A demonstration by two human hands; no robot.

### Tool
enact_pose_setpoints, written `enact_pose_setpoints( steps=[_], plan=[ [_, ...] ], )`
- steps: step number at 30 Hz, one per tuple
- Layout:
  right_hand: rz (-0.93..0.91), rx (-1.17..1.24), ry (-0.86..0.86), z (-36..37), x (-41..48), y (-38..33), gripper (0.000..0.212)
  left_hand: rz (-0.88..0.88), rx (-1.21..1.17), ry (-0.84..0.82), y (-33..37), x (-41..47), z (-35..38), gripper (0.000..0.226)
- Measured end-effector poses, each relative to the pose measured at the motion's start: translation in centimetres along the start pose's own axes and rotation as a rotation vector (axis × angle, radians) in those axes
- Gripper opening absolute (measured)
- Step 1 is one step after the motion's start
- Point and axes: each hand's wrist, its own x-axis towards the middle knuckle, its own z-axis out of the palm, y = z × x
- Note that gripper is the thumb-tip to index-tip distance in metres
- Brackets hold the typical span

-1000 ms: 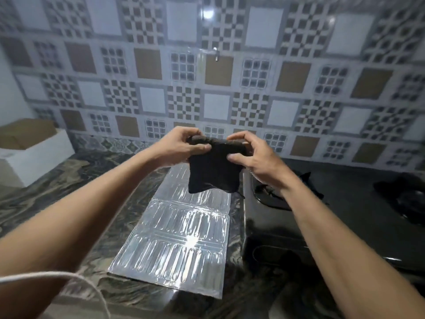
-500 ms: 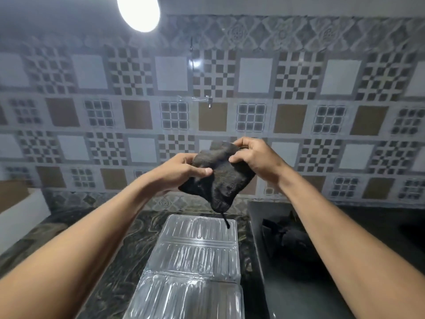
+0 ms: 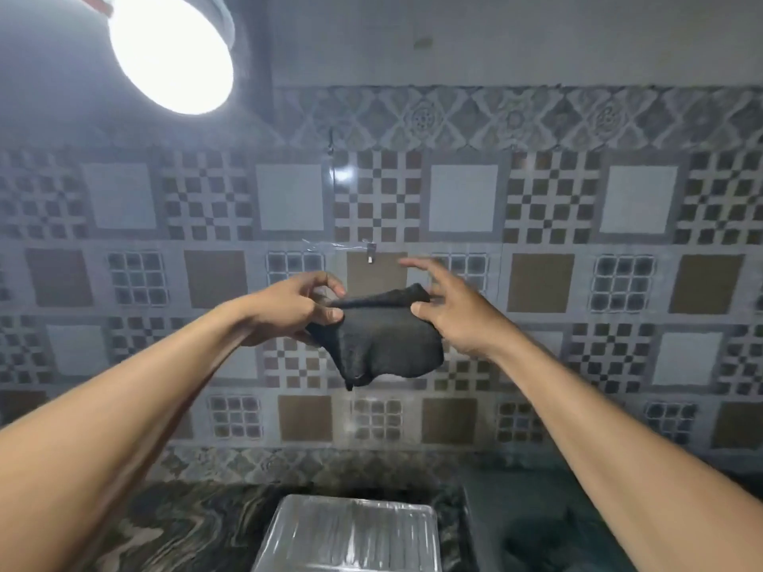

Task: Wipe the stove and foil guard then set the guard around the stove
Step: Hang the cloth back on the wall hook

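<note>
A dark cloth (image 3: 384,340) hangs in the air in front of the tiled wall, held up at chest height. My left hand (image 3: 297,309) pinches its top left corner. My right hand (image 3: 450,311) is at the cloth's right edge with fingers spread, the thumb touching the fabric. The silver foil guard (image 3: 351,534) lies flat on the marble counter at the bottom middle, only its far end in view. The black stove (image 3: 536,538) sits just right of the guard, mostly hidden by my right forearm.
A small hook (image 3: 370,253) sticks out of the patterned wall tiles just above the cloth. A bright round lamp (image 3: 173,55) glares at the top left. The marble counter (image 3: 177,526) runs along the bottom left.
The camera has tilted up, so the wall and lamp fill the view and the counter has dropped low. The cloth has been raised toward the hook, and my right hand's fingers have spread apart.
</note>
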Motion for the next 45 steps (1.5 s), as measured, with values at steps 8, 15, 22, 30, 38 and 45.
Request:
enact_pose_setpoints(
  steps=[8,15,22,30,38,45],
  plan=[
    [-0.166,-0.4,-0.01,-1.3,8.4,3.0,0.037,0.336,0.363,0.26,0.0,7.8,-1.9,0.029],
    [-0.319,-0.671,0.273,-0.1,14.2,5.1,0.036,0.427,0.693,0.555,0.0,13.4,-3.2,0.013],
    [-0.425,-1.108,0.2,1.0,14.5,10.1,0.065,0.427,0.91,0.585,-4.4,14.7,-1.7,0.048],
    [-0.282,-0.809,0.13,0.8,13.2,8.5,0.047,0.44,0.909,0.535,-4.8,12.6,0.4,0.044],
    [-0.115,-0.608,0.02,-0.4,10.8,5.0,0.048,0.317,0.572,0.518,-2.4,10.1,0.2,0.033],
    [-0.142,-0.653,-0.002,0.0,5.9,2.3,0.049,0.241,0.536,0.546,-2.3,3.3,1.9,0.041]
  ],
)
